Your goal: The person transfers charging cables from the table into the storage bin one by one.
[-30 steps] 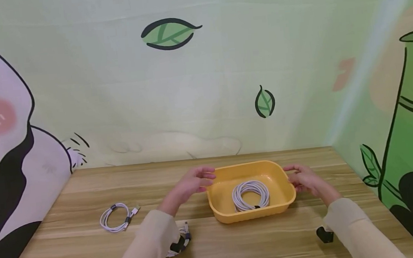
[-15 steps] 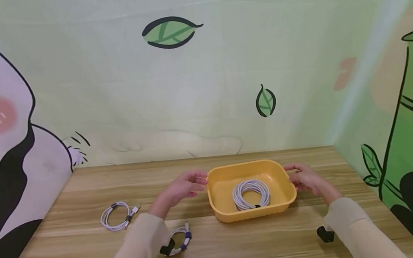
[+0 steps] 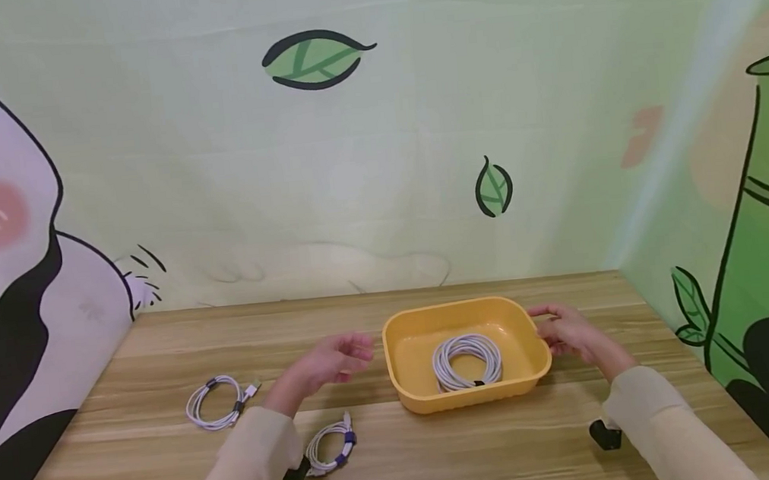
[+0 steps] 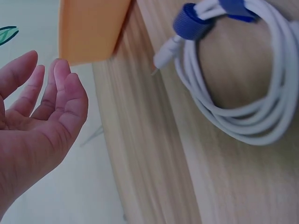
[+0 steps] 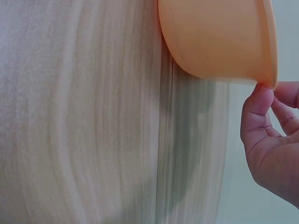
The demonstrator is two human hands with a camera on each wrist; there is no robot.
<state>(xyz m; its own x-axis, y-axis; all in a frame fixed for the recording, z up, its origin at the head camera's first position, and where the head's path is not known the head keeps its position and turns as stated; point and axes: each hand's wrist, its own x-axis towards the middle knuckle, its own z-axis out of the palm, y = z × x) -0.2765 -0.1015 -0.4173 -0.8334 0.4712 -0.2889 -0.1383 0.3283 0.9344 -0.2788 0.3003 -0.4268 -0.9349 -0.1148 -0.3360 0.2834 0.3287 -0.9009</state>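
A yellow basket [image 3: 412,404] stands on the wooden table, with a thick coil of white cable [image 3: 445,364] lying inside it. My right hand [image 3: 568,337] is at the basket's right side. In the right wrist view its thumb meets the outside of the rim, and the fingers are bent loosely. Left of the basket, my left hand [image 3: 323,363] hovers with nothing in it, fingers relaxed and apart from the wall. Below that hand lies a small coiled white cable [image 4: 201,100] with blue straps. Farther left is another coiled white cable [image 3: 199,412] with dark straps and a USB plug.
The wooden table [image 3: 486,456] ends at a pale green backdrop [image 3: 377,157] printed with leaves, a panda and bamboo. Black wrist devices [image 3: 605,435] hang under both cream sleeves [image 3: 669,428].
My left hand has moved away from the basket's left rim, leftward and toward me, uncovering the blue-strapped cable. The right hand and basket keep their places.
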